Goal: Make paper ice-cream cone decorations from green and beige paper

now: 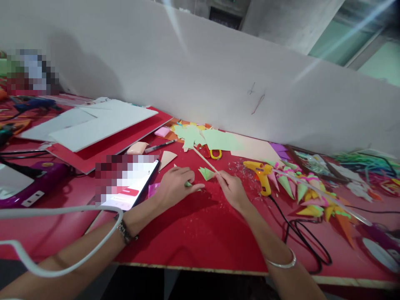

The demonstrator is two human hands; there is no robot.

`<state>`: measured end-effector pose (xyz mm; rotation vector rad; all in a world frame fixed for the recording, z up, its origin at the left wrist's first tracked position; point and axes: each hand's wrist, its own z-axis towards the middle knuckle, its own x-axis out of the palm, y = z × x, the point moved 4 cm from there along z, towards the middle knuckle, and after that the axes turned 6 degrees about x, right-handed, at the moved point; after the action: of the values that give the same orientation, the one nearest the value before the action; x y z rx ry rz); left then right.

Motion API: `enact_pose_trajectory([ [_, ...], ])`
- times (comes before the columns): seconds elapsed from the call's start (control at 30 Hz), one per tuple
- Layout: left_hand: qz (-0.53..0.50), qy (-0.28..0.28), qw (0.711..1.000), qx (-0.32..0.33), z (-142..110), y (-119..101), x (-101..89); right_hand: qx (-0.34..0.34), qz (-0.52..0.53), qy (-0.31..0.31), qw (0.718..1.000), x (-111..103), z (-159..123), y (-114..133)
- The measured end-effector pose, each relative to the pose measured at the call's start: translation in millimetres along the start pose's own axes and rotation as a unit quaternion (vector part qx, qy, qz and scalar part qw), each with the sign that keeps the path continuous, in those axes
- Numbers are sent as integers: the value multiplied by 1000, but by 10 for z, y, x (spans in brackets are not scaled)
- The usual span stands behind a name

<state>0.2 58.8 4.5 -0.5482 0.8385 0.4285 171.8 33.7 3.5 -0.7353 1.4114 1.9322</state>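
White cable (46, 273) is crossing in front of the left forearm by the surface's (187, 250) near edge; could be snagging a sleeve-less arm if that arm lifts. Yellow glue gun (265, 183) is lying just beside the right hand (233, 189), tip leftward; if hot (can't tell), a drifting wrist risks a burn. Left hand (175, 185) is curling loosely around a green scrap (188, 183), thumb out; loose hold, so slipping seems possible. Right hand is nearly closing, pinching a thin stick (204, 159). Folded green paper (205, 173) is sitting between both hands, midway between near and far edges; fingertip contact unclear.
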Motion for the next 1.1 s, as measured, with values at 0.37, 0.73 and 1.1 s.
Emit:
enact_pose_trajectory([
  [0.37, -186, -36, 979, -71, -2, -54, -60, 97, 363, 108, 920, 375, -201, 329],
  [0.73, -211, -108, 964, -117, -9, -26, -75, 146, 407, 17, 902, 264, -105, 166],
  [1.1, -335, 23, 923, -187, -13, 70, 26, 62, 275, -42, 959, 76, -47, 94],
])
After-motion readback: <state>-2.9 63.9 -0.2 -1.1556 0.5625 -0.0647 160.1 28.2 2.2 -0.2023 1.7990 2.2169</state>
